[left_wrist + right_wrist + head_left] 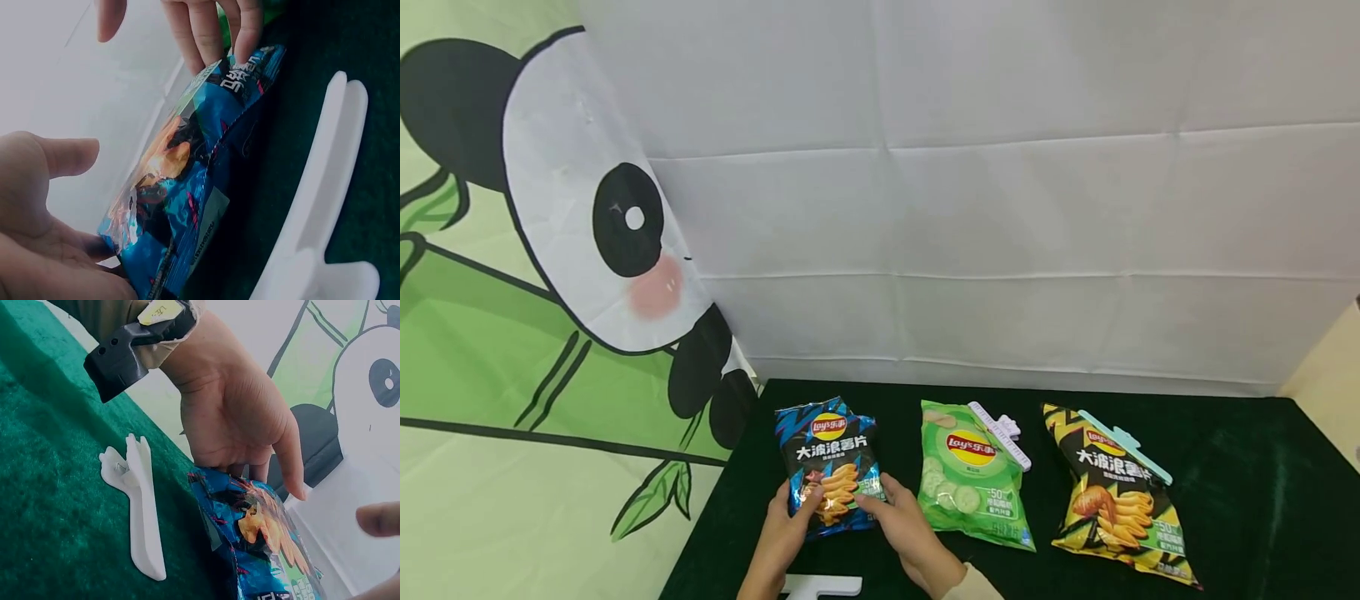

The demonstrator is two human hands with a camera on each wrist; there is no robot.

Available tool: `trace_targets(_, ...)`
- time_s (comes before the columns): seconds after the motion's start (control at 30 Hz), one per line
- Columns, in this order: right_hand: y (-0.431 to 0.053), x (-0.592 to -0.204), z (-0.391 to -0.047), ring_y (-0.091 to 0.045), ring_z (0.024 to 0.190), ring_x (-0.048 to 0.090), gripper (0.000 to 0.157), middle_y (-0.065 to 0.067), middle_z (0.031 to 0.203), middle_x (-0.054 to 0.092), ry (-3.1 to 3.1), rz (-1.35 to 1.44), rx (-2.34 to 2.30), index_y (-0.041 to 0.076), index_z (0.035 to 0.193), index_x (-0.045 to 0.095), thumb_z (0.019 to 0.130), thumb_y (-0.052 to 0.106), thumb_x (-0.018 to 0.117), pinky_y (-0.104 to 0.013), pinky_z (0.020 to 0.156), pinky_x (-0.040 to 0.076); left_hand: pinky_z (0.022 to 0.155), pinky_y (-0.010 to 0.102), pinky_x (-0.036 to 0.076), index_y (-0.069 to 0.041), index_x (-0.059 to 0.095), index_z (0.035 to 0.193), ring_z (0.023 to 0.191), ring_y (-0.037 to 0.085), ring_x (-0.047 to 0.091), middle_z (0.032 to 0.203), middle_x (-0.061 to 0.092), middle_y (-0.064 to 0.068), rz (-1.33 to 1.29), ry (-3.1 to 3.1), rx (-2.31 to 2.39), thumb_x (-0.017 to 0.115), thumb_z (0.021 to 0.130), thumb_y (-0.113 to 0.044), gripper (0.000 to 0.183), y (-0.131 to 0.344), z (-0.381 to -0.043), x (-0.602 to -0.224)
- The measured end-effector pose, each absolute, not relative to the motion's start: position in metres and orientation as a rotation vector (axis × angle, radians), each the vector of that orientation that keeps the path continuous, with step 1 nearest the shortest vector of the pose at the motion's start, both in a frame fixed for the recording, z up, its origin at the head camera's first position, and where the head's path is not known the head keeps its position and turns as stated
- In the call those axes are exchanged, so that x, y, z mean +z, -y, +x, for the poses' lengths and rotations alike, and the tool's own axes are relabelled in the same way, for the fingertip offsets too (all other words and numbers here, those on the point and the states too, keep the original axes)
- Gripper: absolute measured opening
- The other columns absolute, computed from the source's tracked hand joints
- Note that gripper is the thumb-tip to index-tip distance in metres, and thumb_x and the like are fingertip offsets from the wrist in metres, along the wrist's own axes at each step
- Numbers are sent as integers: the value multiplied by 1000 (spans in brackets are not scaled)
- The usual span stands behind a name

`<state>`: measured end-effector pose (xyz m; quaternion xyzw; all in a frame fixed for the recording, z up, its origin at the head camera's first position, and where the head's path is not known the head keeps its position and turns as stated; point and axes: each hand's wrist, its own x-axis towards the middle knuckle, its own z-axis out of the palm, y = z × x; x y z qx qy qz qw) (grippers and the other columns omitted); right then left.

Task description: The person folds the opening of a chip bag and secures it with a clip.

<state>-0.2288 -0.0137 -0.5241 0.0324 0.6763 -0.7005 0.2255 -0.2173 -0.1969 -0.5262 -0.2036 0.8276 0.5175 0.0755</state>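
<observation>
In the head view, a shiny blue-and-black foil Lay's chip bag [829,454] lies at the left part of a bench [1240,500] covered in dark green cloth. The left hand [784,532] is at its lower left side and the right hand [913,537] at its lower right side, the thumbs over the printed front. A cream sleeve [973,585] shows at the right wrist. Just right of the blue bag is a light green chip bag [966,475] with a white plastic clip [1000,437] slanting across its upper right corner. Farther right lies a yellow-and-black chip bag [1120,496] with a pale blue plastic clip [1123,446] at the same corner. A white T-shaped plastic clip [823,585] shows at the bottom edge, partly out of frame. White cloth [1000,208] hangs behind, beside a printed panda [587,217] on green.

In the left wrist view, the blue bag lies between the hands. The left thumb stands clear of the foil while that hand's fingers touch one end; the right hand's straight fingers touch the other end. Neither hand clenches the bag. The T-shaped clip is just beside it.

In the right wrist view, the left hand's fingers reach behind the bag's edge, its thumb extended and apart. A black plastic device [125,362] sits at that wrist. The T-shaped clip lies on the cloth, a small metal spring visible.
</observation>
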Motion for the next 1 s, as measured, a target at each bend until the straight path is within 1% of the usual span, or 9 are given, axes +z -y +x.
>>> trace_targets(0.2, 7, -516, -221, -49, 140, 21, 84, -30, 153, 20, -1836, 58, -1972, -6, 146, 23, 89, 42, 61, -62, 111, 26, 105, 66, 29, -2, 9, 151, 129, 47, 32, 148, 21, 30, -658, -2503, 1591, 41, 88, -70, 98, 192, -210, -515)
trace_targets(0.3, 3, -512, -217, -47, 140, 23, 84, -29, 153, 22, -1821, 50, -2003, -3, 147, 23, 88, 42, 62, -61, 110, 28, 105, 64, 33, -7, 11, 151, 128, 45, 34, 148, 24, 28, -649, -2521, 1640, 43, 87, -69, 95, 189, -207, -509)
trace_targets(0.4, -5, -507, -212, -44, 141, 26, 84, -27, 153, 22, -1784, 31, -2043, 0, 149, 20, 89, 42, 61, -59, 110, 29, 105, 60, 36, -11, 16, 151, 131, 42, 37, 148, 29, 24, -642, -2553, 1739, 48, 88, -65, 89, 183, -204, -505)
trace_targets(0.53, -17, -501, -206, -43, 142, 24, 83, -26, 155, 21, -1744, 10, -2064, 3, 150, 19, 90, 44, 59, -61, 111, 25, 109, 59, 32, -11, 20, 148, 136, 42, 32, 149, 30, 23, -628, -2568, 1857, 52, 88, -61, 84, 174, -197, -499)
trace_targets(0.6, -22, -498, -202, -43, 142, 23, 80, -25, 154, 23, -1763, -5, -2056, 5, 149, 22, 90, 45, 59, -63, 111, 23, 110, 60, 30, -10, 21, 147, 136, 41, 32, 149, 31, 23, -621, -2556, 1913, 54, 87, -59, 84, 170, -192, -495)
trace_targets(0.73, -32, -490, -191, -44, 142, 22, 74, -23, 154, 25, -1802, -54, -2044, 10, 148, 27, 91, 43, 59, -66, 109, 24, 112, 58, 28, -9, 22, 144, 137, 39, 33, 149, 34, 23, -590, -2523, 2033, 56, 91, -49, 75, 161, -183, -488)
trace_targets(0.87, -46, -483, -178, -46, 142, 21, 73, -23, 156, 22, -1821, -106, -2027, 11, 149, 26, 92, 43, 57, -64, 108, 29, 109, 56, 34, -9, 22, 140, 132, 36, 39, 147, 37, 22, -518, -2502, 2085, 53, 95, -41, 62, 152, -175, -482)
trace_targets(0.93, -54, -482, -171, -46, 142, 21, 73, -23, 156, 21, -1838, -108, -2003, 12, 149, 26, 92, 43, 58, -61, 107, 34, 104, 51, 42, -11, 25, 136, 126, 33, 46, 145, 42, 20, -478, -2499, 2090, 52, 96, -39, 56, 146, -172, -481)
trace_targets(1.0, -62, -483, -165, -46, 141, 24, 73, -23, 155, 23, -1886, -105, -1962, 11, 148, 28, 91, 45, 58, -57, 106, 38, 98, 42, 48, -12, 28, 132, 118, 25, 52, 140, 48, 17, -437, -2499, 2095, 52, 96, -37, 50, 139, -168, -481)
